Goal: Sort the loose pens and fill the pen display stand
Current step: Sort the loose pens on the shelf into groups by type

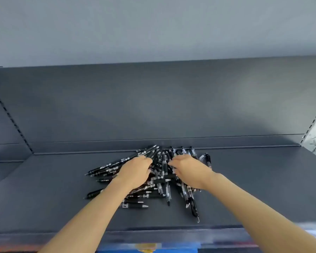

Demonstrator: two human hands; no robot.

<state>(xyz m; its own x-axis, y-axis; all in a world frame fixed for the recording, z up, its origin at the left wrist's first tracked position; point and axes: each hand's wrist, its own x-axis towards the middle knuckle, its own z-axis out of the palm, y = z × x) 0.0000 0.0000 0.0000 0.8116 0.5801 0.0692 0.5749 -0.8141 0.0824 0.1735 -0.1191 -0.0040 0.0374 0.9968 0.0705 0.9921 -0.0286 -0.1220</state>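
Left hand [135, 170] and right hand [189, 169] rest palm-down on the pens [163, 168] heaped on the shelf [244, 189], likely to rake them together (pinching any? cannot tell).

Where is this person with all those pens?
Probably a shop, perhaps a stationery aisle. The pens lie heaped on a dark metal shelf, a slotted upright runs up the side, and a clear strip like a price-tag rail lines the front edge.

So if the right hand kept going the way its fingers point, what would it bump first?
Probably more of the pen pile, the part lying between the right hand and the left hand; depth is hard to tell.
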